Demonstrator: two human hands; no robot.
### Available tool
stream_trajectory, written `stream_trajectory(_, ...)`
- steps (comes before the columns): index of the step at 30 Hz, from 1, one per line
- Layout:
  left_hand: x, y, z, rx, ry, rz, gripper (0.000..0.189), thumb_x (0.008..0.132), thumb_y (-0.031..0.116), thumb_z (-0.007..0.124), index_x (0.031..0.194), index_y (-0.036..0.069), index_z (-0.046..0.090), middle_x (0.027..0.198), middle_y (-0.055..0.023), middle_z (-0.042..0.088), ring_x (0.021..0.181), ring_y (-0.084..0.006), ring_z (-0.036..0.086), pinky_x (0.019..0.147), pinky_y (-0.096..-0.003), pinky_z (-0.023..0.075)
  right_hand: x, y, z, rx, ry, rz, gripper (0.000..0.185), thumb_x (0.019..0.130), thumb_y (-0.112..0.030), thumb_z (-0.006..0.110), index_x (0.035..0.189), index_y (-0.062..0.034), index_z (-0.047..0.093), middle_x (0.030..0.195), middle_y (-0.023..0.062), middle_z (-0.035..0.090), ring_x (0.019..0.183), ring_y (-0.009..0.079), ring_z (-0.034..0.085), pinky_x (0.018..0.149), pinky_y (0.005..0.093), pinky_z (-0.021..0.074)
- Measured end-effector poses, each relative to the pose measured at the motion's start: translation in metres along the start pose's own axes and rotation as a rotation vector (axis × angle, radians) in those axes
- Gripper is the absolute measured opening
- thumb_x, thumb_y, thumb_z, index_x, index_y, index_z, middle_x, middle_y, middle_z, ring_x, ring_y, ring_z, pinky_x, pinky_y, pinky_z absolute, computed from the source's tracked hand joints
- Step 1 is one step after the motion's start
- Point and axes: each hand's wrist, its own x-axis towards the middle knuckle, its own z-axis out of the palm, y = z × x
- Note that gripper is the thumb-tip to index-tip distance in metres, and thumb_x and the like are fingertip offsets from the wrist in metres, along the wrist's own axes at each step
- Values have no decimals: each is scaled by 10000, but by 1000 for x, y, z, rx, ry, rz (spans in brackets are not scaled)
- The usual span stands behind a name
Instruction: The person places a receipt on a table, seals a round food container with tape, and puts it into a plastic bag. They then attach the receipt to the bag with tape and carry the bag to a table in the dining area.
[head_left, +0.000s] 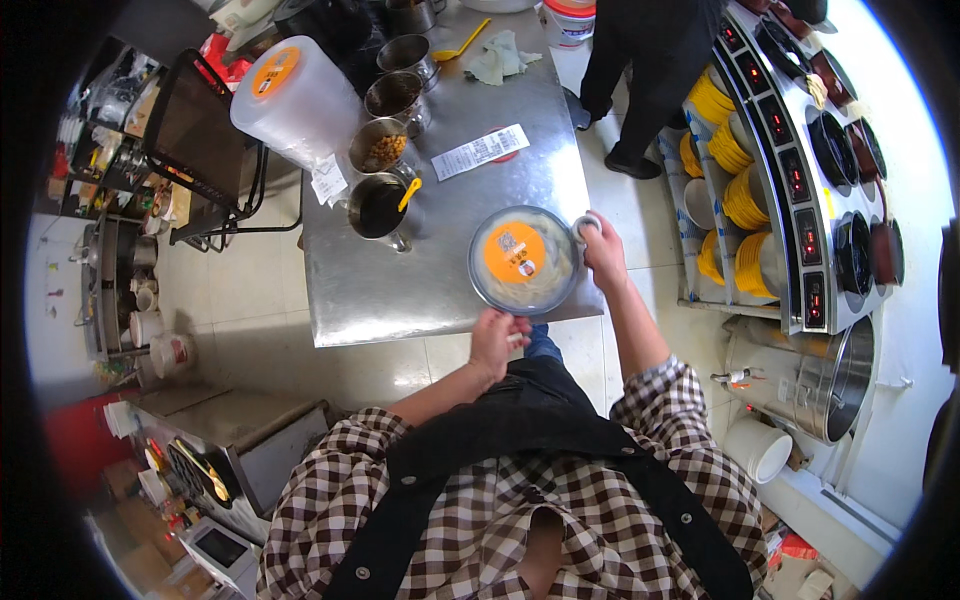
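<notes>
A round, lidded takeaway bowl (555, 291) with an orange sticker and pale noodle-like food inside stands near the front edge of the steel table (420, 300). Against its right rim, my right hand (606, 255) is closed on a small white roll (586, 225), which looks like tape. My left hand (496, 341) is at the bowl's near edge, fingers partly curled; whether it touches the bowl is hard to tell. Behind the bowl lies a printed paper slip (480, 152) over a red ring-like thing.
Metal cups of food (377, 206), one with a yellow spoon, line the table's left side beside stacked plastic lids (307, 97). A crumpled cloth (499, 58) lies at the back. Another person's legs (634, 75) are beyond the table, near a curved cooker counter (795, 180) at right.
</notes>
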Motion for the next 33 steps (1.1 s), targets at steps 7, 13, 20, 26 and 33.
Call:
stream_trajectory(7, 15, 58, 17, 758, -298, 227, 287, 879, 268, 534, 1070, 58, 577, 901, -98, 624, 786, -190, 605, 676, -303, 497, 58, -22, 48, -43, -433, -73, 447, 775, -140, 597, 1204, -43, 517, 921, 29, 567, 776, 98, 526, 686, 225, 431)
stream_trajectory(13, 86, 119, -12, 997, 149, 653, 232, 821, 238, 602, 924, 34, 640, 781, -130, 614, 791, -265, 591, 722, -344, 465, 64, -11, 82, -202, -626, -226, 506, 739, -130, 618, 1228, -68, 502, 907, 44, 586, 787, 110, 543, 715, 246, 452)
stream_trajectory(20, 95, 99, -15, 1208, 238, 933, 167, 846, 177, 532, 843, 36, 620, 823, -156, 605, 856, -342, 556, 730, -399, 463, 43, -10, 30, -56, -256, -143, 728, 711, -96, 651, 1355, -47, 316, 855, 91, 607, 703, 122, 556, 624, 246, 449)
stream_trajectory(26, 89, 92, -7, 1206, 321, 917, 183, 847, 176, 536, 803, 11, 601, 812, -169, 595, 857, -344, 543, 737, -420, 448, -89, 36, -39, -44, 93, 132, 696, 750, -51, 589, 1371, -53, 274, 789, 54, 596, 526, 56, 478, 423, 180, 348)
stream_trajectory(33, 87, 71, -10, 1084, 444, 928, 220, 883, 192, 494, 828, -5, 574, 777, -166, 582, 800, -322, 553, 704, -416, 439, -142, 82, -5, 73, 25, 198, 515, 825, -102, 521, 1320, -54, 388, 739, 7, 517, 472, 45, 385, 418, 195, 311)
